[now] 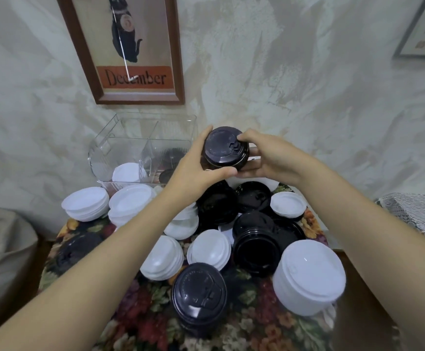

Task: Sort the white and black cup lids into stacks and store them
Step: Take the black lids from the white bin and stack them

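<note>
Nearest to the camera, a near black stack of lids stands on the tabletop, which is covered with a flowered cloth. Just to the right of it stands a tall white stack. Behind these two are two smaller white stacks, side by side. To their right is a tilted black stack, with its hollow side turned toward the camera. Further back, more white lids are piled at the left, and loose black lids lie in the middle.

Above this pile, both hands grip one held black stack, which is lifted off the tabletop. The left hand curls its fingers and thumb round the left side of it. The right hand holds the right side, with fingertips on the top edge.

Behind the hands, a clear container with a divider stands at the back of the tabletop, near the wall. Its left compartment holds stored white lids and its right compartment holds stored black lids. On the wall above hangs a framed picture with the word "December".
</note>
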Tool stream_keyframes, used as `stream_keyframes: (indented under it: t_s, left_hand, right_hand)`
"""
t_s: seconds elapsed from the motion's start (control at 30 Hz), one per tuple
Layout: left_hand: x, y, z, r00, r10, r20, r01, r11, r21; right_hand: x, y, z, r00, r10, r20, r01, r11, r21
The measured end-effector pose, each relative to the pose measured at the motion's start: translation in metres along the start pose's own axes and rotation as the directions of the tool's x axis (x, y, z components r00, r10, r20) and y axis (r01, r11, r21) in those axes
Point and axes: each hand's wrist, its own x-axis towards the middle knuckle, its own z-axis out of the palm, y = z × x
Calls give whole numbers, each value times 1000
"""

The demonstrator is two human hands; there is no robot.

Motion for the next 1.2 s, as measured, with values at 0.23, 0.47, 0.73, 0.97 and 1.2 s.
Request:
stream_keyframes:
  t_s: [0.23,0.47,0.73,0.97,1.2]
  left_hand:
    - [-88,0,-37,994,-50,-97,45,997,-58]
    - [-142,-10,-55,966,-212,-146,194,972,-132]
    - [-158,-12,-46,944,-271,-186,239,955,-178]
    - [-158,-21,-44,929,-314,-197,263,932,-249]
    - [-157,-25,-39,923,-292,-251,256,952,-167]
  right_hand:
    - [-41,4,66,962,59,266,5,973,-233]
    - [-57,39,98,930,92,356,-26,982,-187]
    - [-63,64,103,946,53,318,-21,994,-104]
    - [-58,70,101,986,53,159,-29,988,-151]
    - [-47,78,102,999,-37,-11,33,967,-254]
